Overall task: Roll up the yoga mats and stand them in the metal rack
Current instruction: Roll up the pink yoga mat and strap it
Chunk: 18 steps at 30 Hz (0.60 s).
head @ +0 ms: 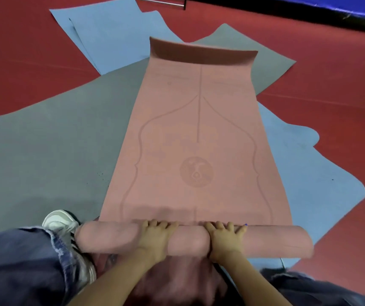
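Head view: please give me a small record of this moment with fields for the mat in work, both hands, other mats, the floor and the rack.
mat in work: pink mat, near end rolled, far end curled up, the rest flat
roll: pink roll lies crosswise at the near end
left hand: left hand on top of the roll, fingers over it
right hand: right hand on top of the roll, fingers over it
other mats: grey mat under the pink one; blue mats flat
floor: red floor
rack: metal bars at top edge, unclear
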{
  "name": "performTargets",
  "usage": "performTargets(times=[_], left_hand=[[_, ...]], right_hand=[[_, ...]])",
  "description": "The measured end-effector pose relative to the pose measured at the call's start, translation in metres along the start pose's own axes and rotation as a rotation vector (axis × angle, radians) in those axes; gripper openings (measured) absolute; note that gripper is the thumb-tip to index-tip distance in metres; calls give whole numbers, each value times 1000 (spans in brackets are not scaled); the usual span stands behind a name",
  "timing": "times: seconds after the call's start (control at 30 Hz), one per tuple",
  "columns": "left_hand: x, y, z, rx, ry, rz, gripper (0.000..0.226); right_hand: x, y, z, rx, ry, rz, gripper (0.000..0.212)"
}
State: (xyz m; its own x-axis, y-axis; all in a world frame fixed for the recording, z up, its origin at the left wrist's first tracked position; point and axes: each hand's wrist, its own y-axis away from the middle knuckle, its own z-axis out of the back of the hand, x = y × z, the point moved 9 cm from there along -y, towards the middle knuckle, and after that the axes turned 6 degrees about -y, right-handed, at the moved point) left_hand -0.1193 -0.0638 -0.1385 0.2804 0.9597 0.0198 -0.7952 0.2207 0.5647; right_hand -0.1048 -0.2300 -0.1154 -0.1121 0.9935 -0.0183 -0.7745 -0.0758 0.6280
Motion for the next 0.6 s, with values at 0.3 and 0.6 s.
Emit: performTargets(times=[0.3, 0.6], left_hand=[[-3, 15, 7, -31, 24, 2, 89], [-4, 7, -4, -53, 12, 12, 87]], right_hand=[[0, 18, 0, -45, -14, -19, 79], [-3, 7, -13, 15, -48, -11, 83]])
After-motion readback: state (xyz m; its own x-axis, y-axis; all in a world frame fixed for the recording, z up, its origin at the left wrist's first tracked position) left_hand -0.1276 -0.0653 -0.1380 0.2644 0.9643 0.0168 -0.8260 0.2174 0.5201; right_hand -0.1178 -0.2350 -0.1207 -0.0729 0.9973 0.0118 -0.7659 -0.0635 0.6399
